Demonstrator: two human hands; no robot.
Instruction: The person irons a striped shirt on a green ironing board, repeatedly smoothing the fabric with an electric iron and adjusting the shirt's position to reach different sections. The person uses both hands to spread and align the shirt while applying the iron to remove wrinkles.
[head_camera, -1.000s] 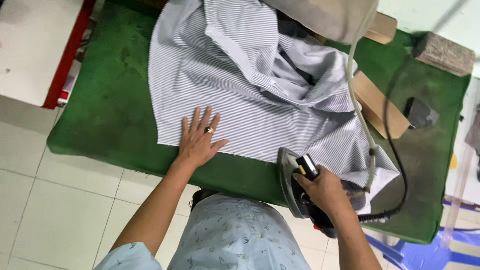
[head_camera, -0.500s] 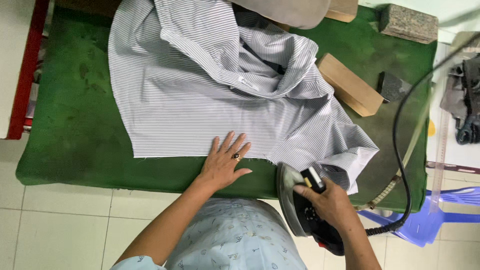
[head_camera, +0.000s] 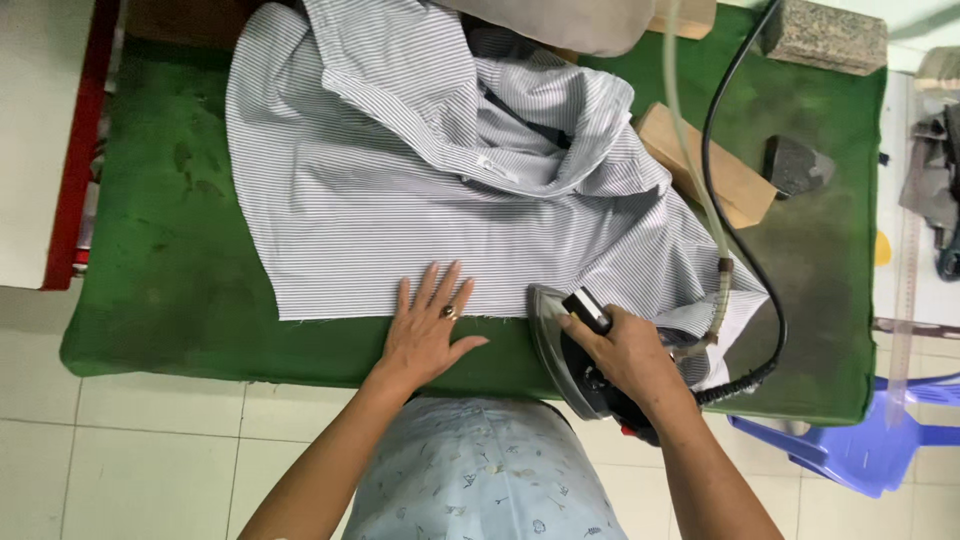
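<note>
A grey-and-white striped shirt (head_camera: 400, 180) lies spread and partly bunched on a green padded ironing table (head_camera: 160, 270). My left hand (head_camera: 425, 335), with a ring on one finger, lies flat with fingers apart on the shirt's near hem. My right hand (head_camera: 630, 355) grips the black handle of a steam iron (head_camera: 555, 340). The iron's tip rests at the hem, just right of my left hand. A black cord and a pale hose (head_camera: 700, 190) run from the iron toward the table's far edge.
A tan wooden block (head_camera: 710, 170) and a dark iron rest (head_camera: 795, 165) lie on the table's right part, a grey stone block (head_camera: 825, 38) at the far right corner. A blue plastic stool (head_camera: 860, 440) stands right of me. White floor tiles (head_camera: 150, 450) are below.
The view has shifted so the table sits further right and lower. My left hand stays flat on the hem. The iron has moved closer to my left hand along the hem.
</note>
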